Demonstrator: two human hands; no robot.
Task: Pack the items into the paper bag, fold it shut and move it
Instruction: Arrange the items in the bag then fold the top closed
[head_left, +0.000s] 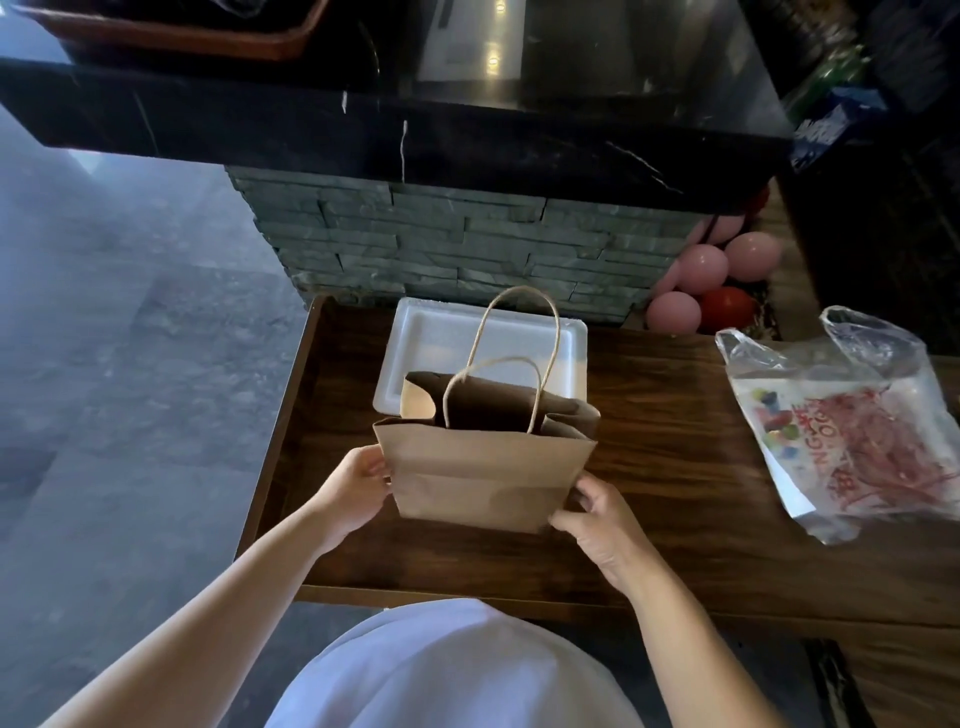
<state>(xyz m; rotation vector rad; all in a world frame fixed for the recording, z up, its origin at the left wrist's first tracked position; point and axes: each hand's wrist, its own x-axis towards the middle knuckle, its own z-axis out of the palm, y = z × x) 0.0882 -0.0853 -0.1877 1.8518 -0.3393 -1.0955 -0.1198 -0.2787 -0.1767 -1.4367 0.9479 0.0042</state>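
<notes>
A brown paper bag (483, 467) with twine handles stands upright and open on the wooden table (675, 415). My left hand (356, 488) grips its left side, fingers on the edge. My right hand (597, 519) holds its lower right corner. Behind the bag lies a white foam box (441, 343), lid shut, partly hidden by the bag. To the right rests a clear plastic bag (852, 431) holding a printed red and white packet. The inside of the paper bag is dark; I cannot tell what is in it.
A stone-clad counter front (441, 244) with a black top (363, 135) rises behind the table. Pink balls (701, 267) and a red one (727, 306) sit at the back right. The table's left edge drops to a grey floor (130, 338).
</notes>
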